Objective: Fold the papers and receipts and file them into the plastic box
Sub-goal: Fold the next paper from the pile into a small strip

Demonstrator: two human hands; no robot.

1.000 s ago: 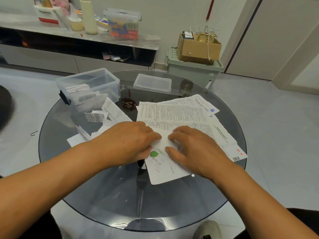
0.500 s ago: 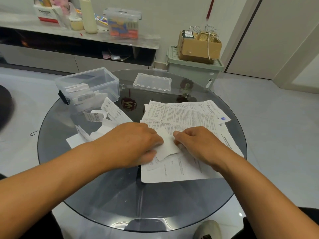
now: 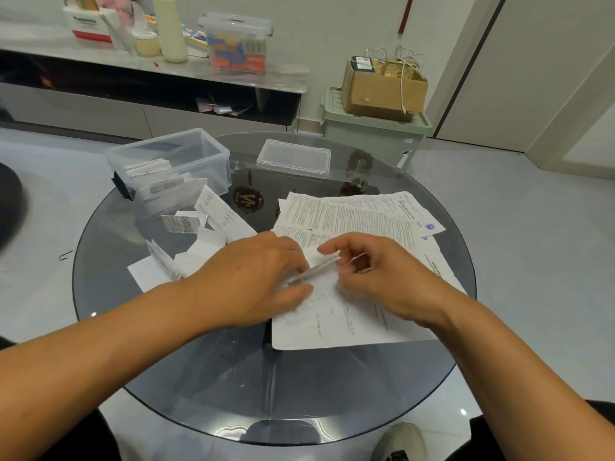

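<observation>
1. Both bare forearms reached forward and inward, wrists low.
2. The left hand (image 3: pixel 253 277) lay palm-down, its fingers curled, thumb and fingertips pinching a small folded slip (image 3: pixel 316 269).
3. The right hand (image 3: pixel 382 277) pinched that slip's other end between thumb and bent forefinger.

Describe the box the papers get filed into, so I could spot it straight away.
Start at the round glass table. At its far left edge stands the clear plastic box, open-topped, with folded receipts inside. Its neighbour, the flat lid, is shallow and holds nothing.
</observation>
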